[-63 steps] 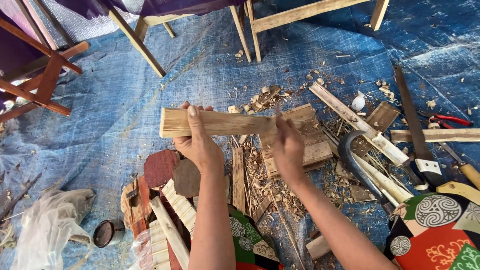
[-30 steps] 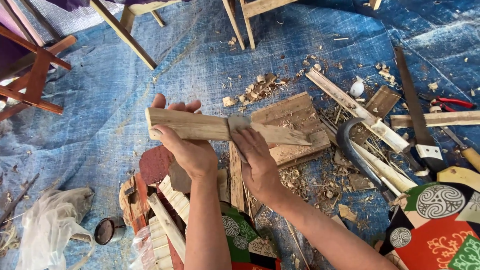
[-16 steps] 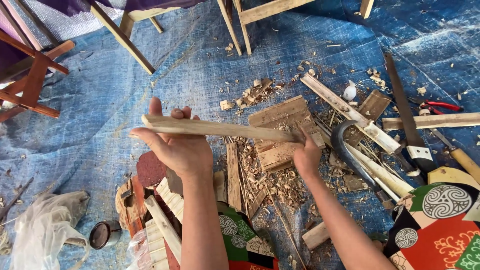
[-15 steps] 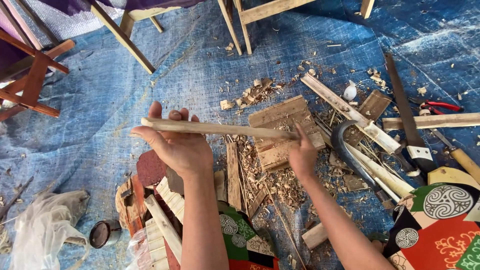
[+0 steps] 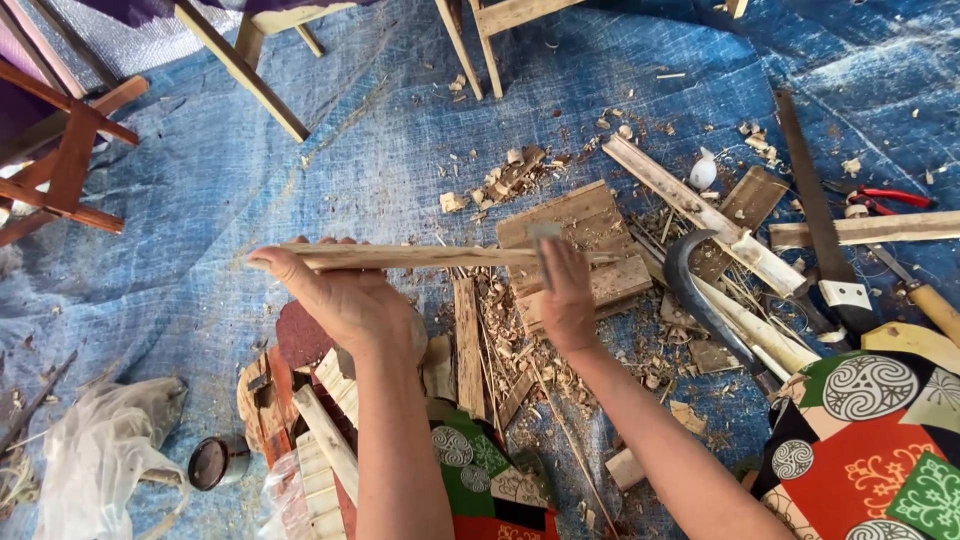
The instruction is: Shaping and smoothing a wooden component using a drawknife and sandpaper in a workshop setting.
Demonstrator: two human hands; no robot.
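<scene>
Turned edge-up since earlier, the wood strip (image 5: 430, 256) lies level above the blue tarp's (image 5: 200, 180) middle; left hand (image 5: 345, 300) clamped on it, right hand (image 5: 565, 295) pinching a small blade (image 5: 545, 240) against it; open tarp lies leftward.

The thin wooden slat (image 5: 430, 256) looks pale, dry and rough-grained, its surface matt. The wooden block (image 5: 590, 250) beneath it is raw, scored timber, with curled wood shavings (image 5: 520, 340) around it. The blue tarpaulin (image 5: 300, 190) on the floor is woven plastic, creased and dusty. The curved blade (image 5: 700, 300) is dark, dull metal. The plastic bag (image 5: 100, 460) is thin, translucent and crumpled.
</scene>
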